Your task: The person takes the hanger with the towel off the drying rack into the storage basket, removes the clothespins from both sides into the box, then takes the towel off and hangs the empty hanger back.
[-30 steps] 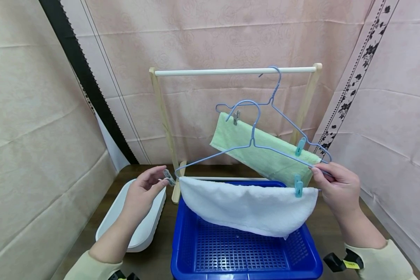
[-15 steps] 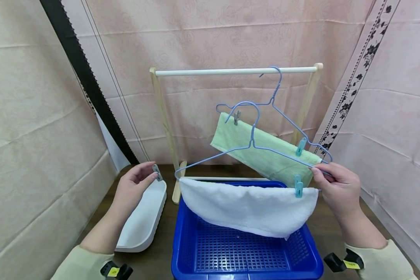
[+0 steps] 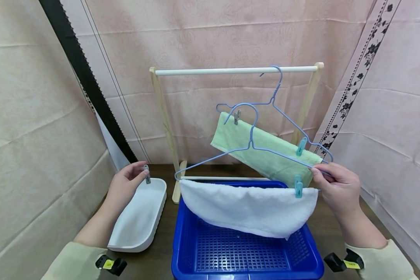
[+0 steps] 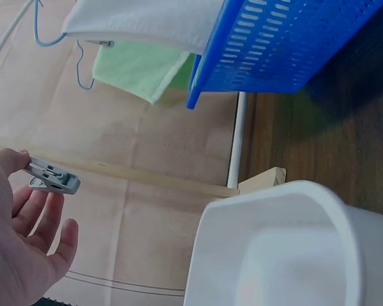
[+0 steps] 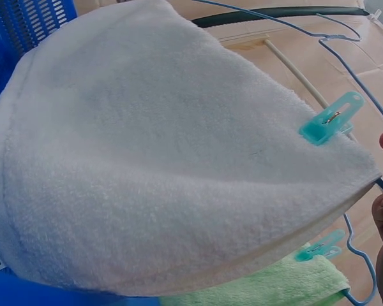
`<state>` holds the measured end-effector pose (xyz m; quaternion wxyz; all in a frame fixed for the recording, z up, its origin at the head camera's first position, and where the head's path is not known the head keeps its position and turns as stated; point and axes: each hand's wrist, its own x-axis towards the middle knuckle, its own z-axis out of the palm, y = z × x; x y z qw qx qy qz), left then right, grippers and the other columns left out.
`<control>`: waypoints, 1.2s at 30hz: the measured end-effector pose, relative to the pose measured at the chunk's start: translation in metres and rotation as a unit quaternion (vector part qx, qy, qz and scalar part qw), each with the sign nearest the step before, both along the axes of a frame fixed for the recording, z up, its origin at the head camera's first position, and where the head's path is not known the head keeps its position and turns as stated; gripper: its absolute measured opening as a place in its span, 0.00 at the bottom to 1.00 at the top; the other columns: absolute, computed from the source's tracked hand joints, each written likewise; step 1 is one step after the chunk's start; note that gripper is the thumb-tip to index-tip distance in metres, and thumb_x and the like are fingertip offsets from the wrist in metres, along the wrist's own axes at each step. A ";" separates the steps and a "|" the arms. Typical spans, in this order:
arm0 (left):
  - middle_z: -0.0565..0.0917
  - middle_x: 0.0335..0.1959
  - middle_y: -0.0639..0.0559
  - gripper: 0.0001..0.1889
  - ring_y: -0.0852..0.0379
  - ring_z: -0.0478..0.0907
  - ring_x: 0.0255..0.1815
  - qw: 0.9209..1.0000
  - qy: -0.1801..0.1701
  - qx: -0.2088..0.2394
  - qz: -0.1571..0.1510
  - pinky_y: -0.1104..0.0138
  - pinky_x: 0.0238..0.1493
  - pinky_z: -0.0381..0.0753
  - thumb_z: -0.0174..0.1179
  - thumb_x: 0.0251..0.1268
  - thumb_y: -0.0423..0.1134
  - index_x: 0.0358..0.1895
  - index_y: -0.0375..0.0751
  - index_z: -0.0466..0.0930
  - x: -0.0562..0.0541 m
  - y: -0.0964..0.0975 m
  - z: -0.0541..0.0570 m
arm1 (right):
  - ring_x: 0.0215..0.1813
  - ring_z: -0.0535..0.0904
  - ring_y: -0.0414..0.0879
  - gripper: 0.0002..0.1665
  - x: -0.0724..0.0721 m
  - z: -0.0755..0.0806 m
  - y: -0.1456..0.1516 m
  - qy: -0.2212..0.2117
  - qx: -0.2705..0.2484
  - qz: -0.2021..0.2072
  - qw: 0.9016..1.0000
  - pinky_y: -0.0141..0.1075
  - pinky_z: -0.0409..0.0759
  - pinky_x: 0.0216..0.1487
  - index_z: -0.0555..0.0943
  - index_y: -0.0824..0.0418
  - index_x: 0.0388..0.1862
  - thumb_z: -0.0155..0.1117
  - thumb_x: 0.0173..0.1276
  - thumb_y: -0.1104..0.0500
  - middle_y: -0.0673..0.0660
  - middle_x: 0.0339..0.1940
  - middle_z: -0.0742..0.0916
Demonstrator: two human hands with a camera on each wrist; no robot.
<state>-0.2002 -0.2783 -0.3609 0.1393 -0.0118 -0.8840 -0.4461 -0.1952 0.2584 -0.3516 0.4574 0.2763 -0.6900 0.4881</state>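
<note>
Holding a grey clip and a blue hanger.
Left hand pinches the clip by the far edge of the white box, toward the desk's left edge; right hand grips the hanger's right end, white towel hanging above the blue basket.

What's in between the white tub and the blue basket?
In the head view, a strip of brown table lies between the tub and the basket, with the rack's wooden foot near their far ends.
</note>
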 end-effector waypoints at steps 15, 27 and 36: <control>0.77 0.59 0.38 0.26 0.41 0.72 0.60 0.996 -0.050 -0.073 -0.004 0.46 0.57 0.74 0.54 0.75 0.51 0.68 0.41 0.71 -0.017 -0.022 -0.017 | 0.23 0.65 0.34 0.05 -0.001 -0.003 0.001 -0.005 0.010 -0.010 1.000 0.22 0.62 0.23 0.84 0.77 0.28 0.65 0.52 0.81 0.45 0.21 0.78; 0.79 0.58 0.37 0.21 0.41 0.77 0.55 0.961 -0.076 -0.261 -0.047 0.45 0.52 0.76 0.56 0.66 0.38 0.61 0.37 0.78 -0.037 -0.036 -0.028 | 0.22 0.65 0.34 0.05 -0.002 -0.004 0.001 -0.001 0.012 -0.002 1.000 0.22 0.64 0.23 0.84 0.77 0.28 0.66 0.52 0.80 0.46 0.21 0.78; 0.81 0.55 0.37 0.21 0.42 0.79 0.53 0.923 -0.138 -0.347 -0.092 0.47 0.49 0.78 0.59 0.61 0.33 0.58 0.36 0.81 -0.053 -0.043 -0.039 | 0.23 0.65 0.33 0.06 -0.003 -0.004 0.000 0.001 0.013 -0.009 1.000 0.22 0.63 0.24 0.85 0.75 0.27 0.67 0.50 0.80 0.45 0.21 0.78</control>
